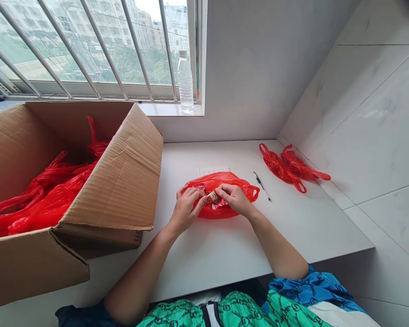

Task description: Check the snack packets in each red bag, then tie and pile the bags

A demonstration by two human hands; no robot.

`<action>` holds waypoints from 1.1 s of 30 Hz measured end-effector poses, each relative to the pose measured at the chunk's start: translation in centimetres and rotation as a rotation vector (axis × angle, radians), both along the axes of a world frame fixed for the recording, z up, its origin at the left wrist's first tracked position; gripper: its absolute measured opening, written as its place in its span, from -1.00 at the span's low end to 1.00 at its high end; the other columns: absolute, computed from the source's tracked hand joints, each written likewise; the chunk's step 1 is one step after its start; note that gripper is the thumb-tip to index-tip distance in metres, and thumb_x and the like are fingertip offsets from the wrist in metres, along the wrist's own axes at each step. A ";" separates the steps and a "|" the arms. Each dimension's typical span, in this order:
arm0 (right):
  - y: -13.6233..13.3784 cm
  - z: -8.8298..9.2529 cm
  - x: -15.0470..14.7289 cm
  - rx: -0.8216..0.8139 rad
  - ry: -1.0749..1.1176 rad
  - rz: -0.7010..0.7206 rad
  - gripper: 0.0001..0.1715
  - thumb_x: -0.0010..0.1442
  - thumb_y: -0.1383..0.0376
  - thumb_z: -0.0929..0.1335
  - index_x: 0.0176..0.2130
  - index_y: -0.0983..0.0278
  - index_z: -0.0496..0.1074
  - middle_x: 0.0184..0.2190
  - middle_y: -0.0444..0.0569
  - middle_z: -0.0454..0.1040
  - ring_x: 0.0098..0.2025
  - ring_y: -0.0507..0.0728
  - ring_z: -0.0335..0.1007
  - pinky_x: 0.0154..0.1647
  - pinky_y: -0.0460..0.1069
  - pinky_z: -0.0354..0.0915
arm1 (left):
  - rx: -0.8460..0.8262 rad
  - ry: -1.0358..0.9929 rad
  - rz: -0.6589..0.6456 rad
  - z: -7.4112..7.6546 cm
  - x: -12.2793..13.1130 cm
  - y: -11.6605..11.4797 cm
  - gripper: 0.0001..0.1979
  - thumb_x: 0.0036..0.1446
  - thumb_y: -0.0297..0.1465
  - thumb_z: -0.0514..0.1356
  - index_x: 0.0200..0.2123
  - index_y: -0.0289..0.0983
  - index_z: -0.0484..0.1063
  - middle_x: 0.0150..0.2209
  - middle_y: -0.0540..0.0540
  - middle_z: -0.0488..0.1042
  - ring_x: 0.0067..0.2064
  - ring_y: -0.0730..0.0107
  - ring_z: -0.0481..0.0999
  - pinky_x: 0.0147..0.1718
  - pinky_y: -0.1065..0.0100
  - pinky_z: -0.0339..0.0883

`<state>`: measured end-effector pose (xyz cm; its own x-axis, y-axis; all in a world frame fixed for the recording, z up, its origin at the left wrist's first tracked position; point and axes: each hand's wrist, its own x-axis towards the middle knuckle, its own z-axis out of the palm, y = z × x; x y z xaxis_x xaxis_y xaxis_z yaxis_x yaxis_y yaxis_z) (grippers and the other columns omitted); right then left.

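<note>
A red plastic bag (209,179) lies open on the white table, with small red-and-white wrapped pieces (221,203) inside it. Above its mouth, my right hand (234,198) pinches a small pale printed packet (212,196) between thumb and fingers. My left hand (188,206) is at the bag's left side, its thumb and fingertips drawn together by the packet's left end. What exactly the left fingers grip, packet or bag edge, is hard to make out.
A large cardboard box (122,181) holding red plastic bags (64,186) stands at left. A pen (261,186) and crumpled red bags (286,168) lie on the table (225,254) to the right. Behind the bag is a paper (213,170). A water bottle (185,84) stands on the windowsill.
</note>
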<state>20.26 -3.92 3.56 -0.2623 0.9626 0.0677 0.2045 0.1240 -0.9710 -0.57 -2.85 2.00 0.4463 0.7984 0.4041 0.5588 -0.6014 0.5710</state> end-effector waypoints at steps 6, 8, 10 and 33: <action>-0.1 0.0 0.0 0.001 -0.012 0.005 -0.56 0.29 -0.04 0.29 -0.40 0.23 0.38 -0.43 -0.09 0.52 -0.35 0.10 0.49 -0.28 -0.01 0.40 | 0.009 0.060 -0.007 -0.1 -0.1 0.2 -0.72 0.40 -0.32 -0.09 -0.32 -0.18 0.34 -0.26 0.04 0.53 -0.15 0.39 0.48 0.24 0.16 -0.08; -0.2 -0.1 0.0 -0.001 -0.006 0.009 -0.56 0.30 -0.03 0.29 -0.42 0.23 0.36 -0.44 -0.10 0.50 -0.35 0.10 0.48 -0.31 -0.02 0.40 | 0.007 0.068 -0.015 -0.1 -0.1 0.2 -0.71 0.41 -0.32 -0.10 -0.32 -0.18 0.33 -0.27 0.04 0.52 -0.15 0.39 0.47 0.24 0.16 -0.09; -0.2 -0.1 0.0 0.003 0.006 0.014 -0.57 0.30 -0.01 0.30 -0.43 0.24 0.35 -0.46 -0.12 0.48 -0.37 0.09 0.48 -0.33 -0.03 0.39 | 0.004 0.068 -0.023 -0.2 -0.2 0.2 -0.70 0.42 -0.31 -0.11 -0.32 -0.19 0.32 -0.27 0.04 0.51 -0.15 0.39 0.46 0.24 0.15 -0.11; 0.1 -0.1 -0.2 0.014 -0.016 0.049 -0.42 0.33 -0.14 0.20 -0.39 0.25 0.38 -0.45 -0.12 0.42 -0.42 0.04 0.33 -0.34 -0.05 0.29 | 0.059 0.090 -0.018 0.0 -0.2 0.2 -0.68 0.41 -0.32 -0.13 -0.35 -0.19 0.31 -0.38 0.03 0.46 -0.24 0.37 0.45 0.22 0.12 -0.04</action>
<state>20.09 -3.86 3.44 -0.3099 0.9477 0.0760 0.2137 0.1473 -0.9657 -0.78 -2.63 2.02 0.4967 0.7662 0.4077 0.5950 -0.6426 0.4827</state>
